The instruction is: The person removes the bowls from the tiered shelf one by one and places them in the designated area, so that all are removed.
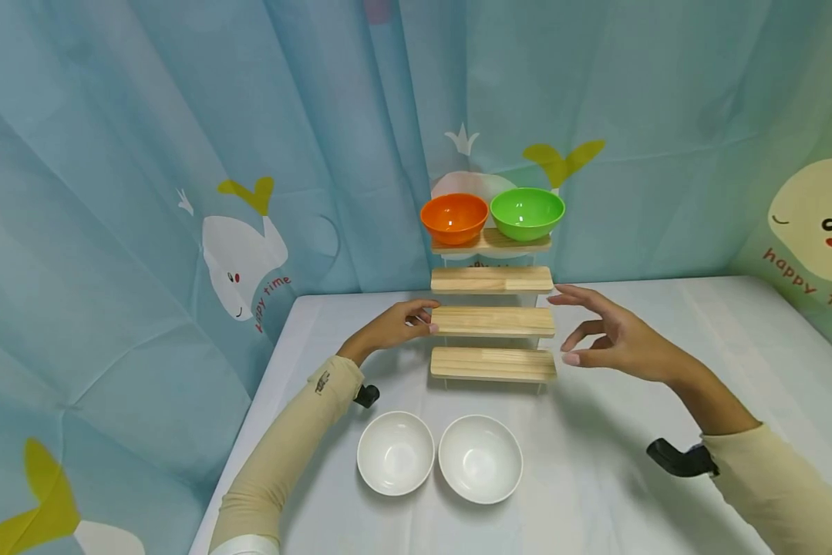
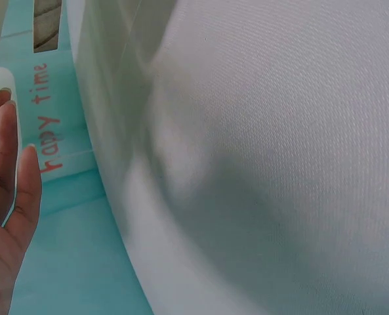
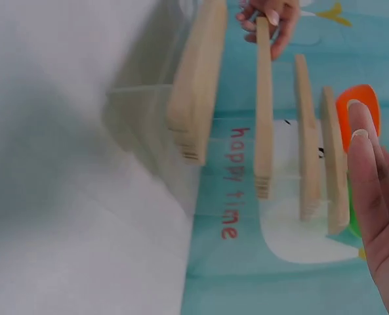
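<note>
A four-tier wooden display stand [image 1: 492, 321] with clear supports stands on the white-covered table. My left hand [image 1: 402, 325] is at the left end of its second board from the bottom, thumb at the front edge and fingers behind, pinching that end. My right hand [image 1: 606, 337] is held apart from the stand's right side, fingers spread and gently bent, with nothing in it. An orange bowl [image 1: 454, 219] and a green bowl [image 1: 528, 213] sit side by side on the top board. The right wrist view shows the left hand [image 3: 273, 20] at the board's far end.
Two white bowls [image 1: 395, 453] stand side by side on the table [image 1: 596, 493] in front of the stand. A blue curtain [image 1: 360, 139] with whale prints and "happy time" lettering hangs behind the table and along its left side.
</note>
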Available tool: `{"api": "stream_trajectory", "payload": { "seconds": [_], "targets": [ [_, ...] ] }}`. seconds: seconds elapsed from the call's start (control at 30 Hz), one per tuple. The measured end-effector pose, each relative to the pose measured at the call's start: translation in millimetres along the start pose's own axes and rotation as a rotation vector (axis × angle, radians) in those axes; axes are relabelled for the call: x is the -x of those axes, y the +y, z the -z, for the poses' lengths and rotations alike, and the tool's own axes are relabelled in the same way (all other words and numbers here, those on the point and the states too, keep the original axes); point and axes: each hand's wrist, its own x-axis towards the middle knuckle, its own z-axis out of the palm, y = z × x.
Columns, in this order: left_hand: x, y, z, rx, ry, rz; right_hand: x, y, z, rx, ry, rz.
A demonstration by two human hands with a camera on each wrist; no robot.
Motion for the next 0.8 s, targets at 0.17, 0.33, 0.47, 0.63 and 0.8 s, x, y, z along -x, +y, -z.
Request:
{"api": "stream_trajectory", "payload": {
  "seconds": [0.17,0.33,0.47,0.63,0.8],
  "targets": [
    [0.1,1.2,0.2,0.013,0.006,0.0,-7.2,-6,9,0.035,0.047,-0.017],
    [0.7,1.0,0.7,0.016,0.009,0.01,-15.9,-12,21,0.074,0.109,-0.04],
    [1.0,0.3,0.9,0.027,0.013,0.021,-25.0,-16,33,0.092,0.162,-0.05],
    [0.3,-1.2,0.7,0.032,0.011,0.019,-39.0,-20,49,0.12,0.228,-0.069],
    [-1.3,-2.9,0.2,0.03,0.008,0.016,-53.9,-22,63,0.147,0.276,-0.119]
  ]
}}
